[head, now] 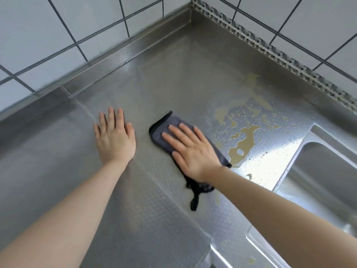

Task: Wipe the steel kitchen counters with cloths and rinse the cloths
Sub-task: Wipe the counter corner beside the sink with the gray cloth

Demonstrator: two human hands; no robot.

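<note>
In a tiled corner, wet steel counter [173, 78]; left hand [115, 138] flat, right hand [191, 151] flat on cloth [160, 130].

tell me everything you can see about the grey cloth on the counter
The dark grey cloth with black stitched edging looks like soft microfibre, folded into a rough oblong. It lies flat on the textured steel counter, left of yellowish puddles. The right hand presses on it with straight fingers; a black tag trails from its near end.

White tiled walls [96, 26] with dark grout, meeting in a corner. Perforated metal strip [270, 49] along the right wall's base. Bright glare beside the sink [324, 171] at right.
</note>
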